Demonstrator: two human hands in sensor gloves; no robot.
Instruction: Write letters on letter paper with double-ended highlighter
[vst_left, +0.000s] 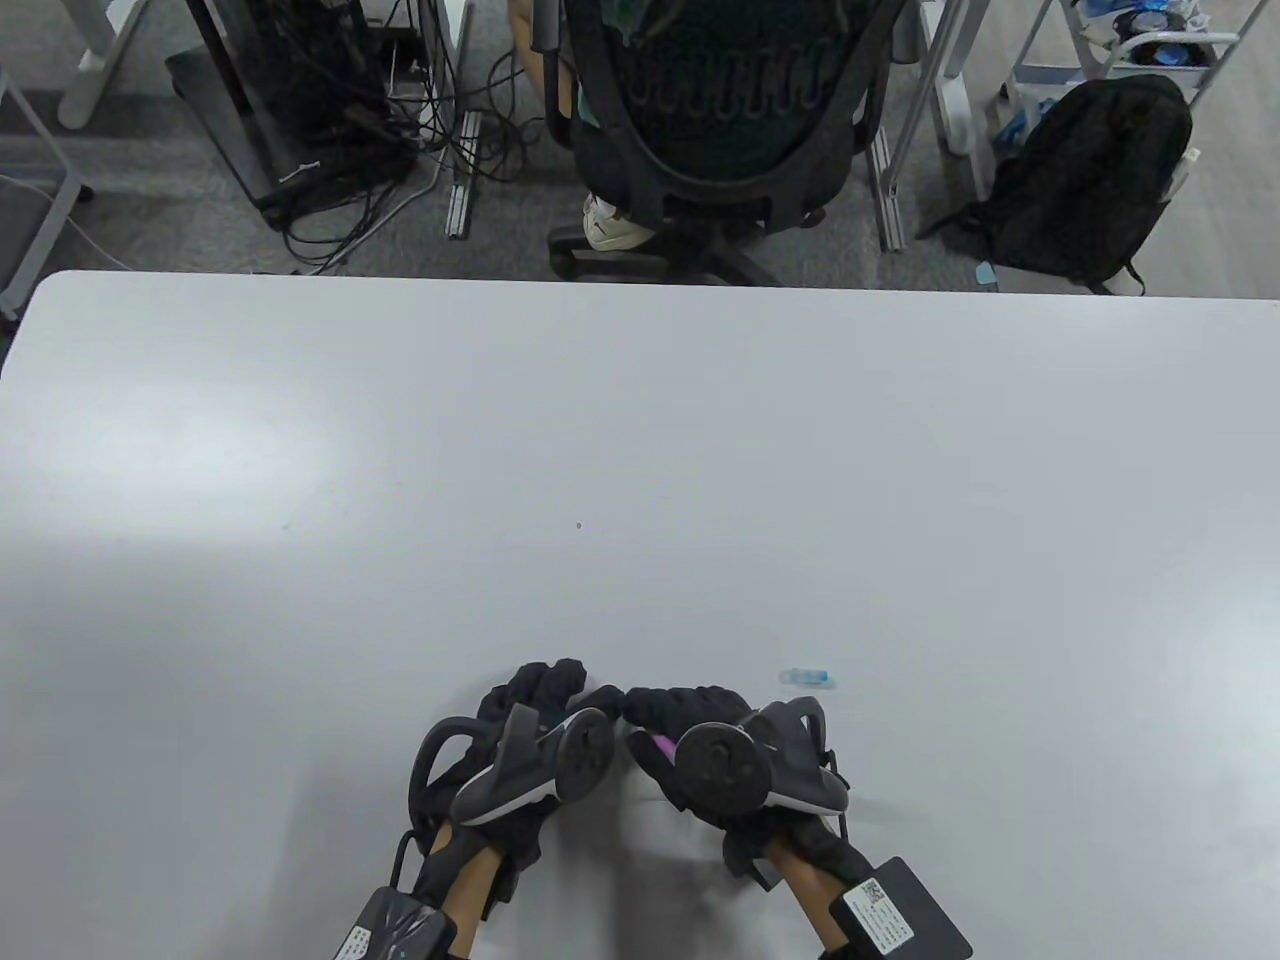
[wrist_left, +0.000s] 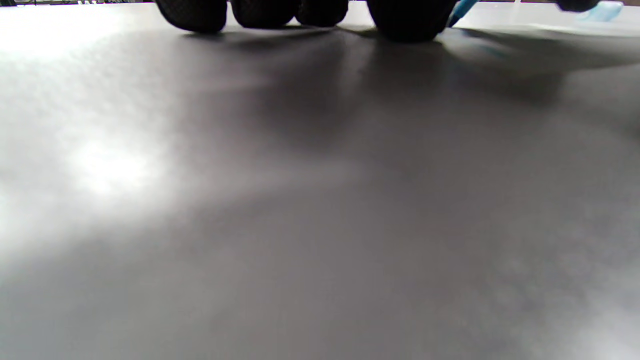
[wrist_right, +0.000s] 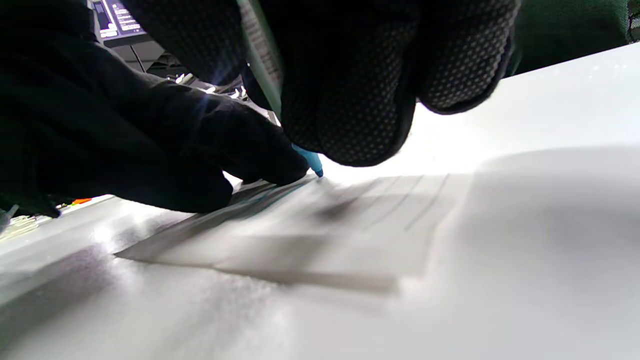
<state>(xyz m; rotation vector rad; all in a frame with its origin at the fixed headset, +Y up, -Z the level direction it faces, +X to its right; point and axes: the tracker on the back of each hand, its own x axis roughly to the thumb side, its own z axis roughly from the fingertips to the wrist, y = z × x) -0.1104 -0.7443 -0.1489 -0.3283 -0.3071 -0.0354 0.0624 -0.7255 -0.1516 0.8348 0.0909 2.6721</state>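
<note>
The right hand (vst_left: 700, 745) was curled, its fingers (wrist_right: 350, 100) pinching the double-ended highlighter (wrist_right: 306, 156), with the blue tip set down on the letter paper (wrist_right: 325, 235); a pink part of the barrel showed by the thumb in the table view. The left hand (vst_left: 535, 720) lay just beside it, fingers (wrist_right: 200, 145) bent and pressing down on the sheet's far edge close to the tip, gripping nothing; the left wrist view showed four fingertips (wrist_left: 405, 20) resting on the pale ground. The paper was ruled with faint lines, and a bluish-green stroke ran under the left fingers; no letter could be read. The sheet lay flat at the near edge of the white surface (vst_left: 640, 450), mostly hidden beneath both hands in the table view. A translucent blue highlighter cap (vst_left: 806, 677) lay on the surface near the right hand, apart from it. A white label with a QR code (vst_left: 870, 905) sat on the right wrist unit; its print was too small to read.
</note>
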